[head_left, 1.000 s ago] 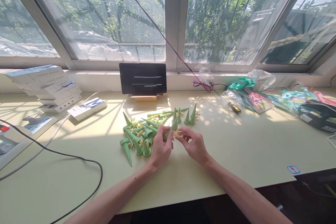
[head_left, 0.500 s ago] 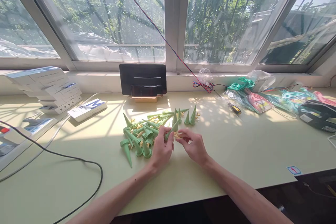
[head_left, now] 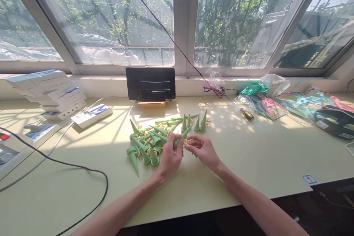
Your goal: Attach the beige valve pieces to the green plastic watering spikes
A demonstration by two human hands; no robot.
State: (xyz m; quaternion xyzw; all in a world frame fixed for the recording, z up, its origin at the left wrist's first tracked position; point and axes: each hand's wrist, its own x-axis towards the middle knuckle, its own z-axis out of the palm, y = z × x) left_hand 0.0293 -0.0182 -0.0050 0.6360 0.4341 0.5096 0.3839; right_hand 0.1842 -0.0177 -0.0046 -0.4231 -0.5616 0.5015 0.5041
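My left hand (head_left: 170, 156) is closed on a green plastic watering spike (head_left: 183, 136), whose point leans up to the right. Close beside it, my right hand (head_left: 205, 151) pinches a small yellow valve piece (head_left: 185, 141) at the spike's wide end. Fingers partly cover that piece, so I cannot tell how far it sits in the spike. A heap of green spikes (head_left: 143, 151) with yellow valves among them lies to the left of and behind my left hand. Several more spikes (head_left: 203, 122) stand point-up just beyond my hands.
Behind the heap, a black tablet (head_left: 151, 77) and a phone (head_left: 151, 95) lean in a wooden stand (head_left: 151, 104). White boxes (head_left: 52, 92) and cables are at left. A screwdriver (head_left: 247, 114), bagged items (head_left: 272, 107) and a black pouch (head_left: 336, 121) lie at right.
The spike in my left hand has tilted slightly lower to the right. My right hand has shifted a little at the yellow piece. The heap and standing spikes look unchanged.
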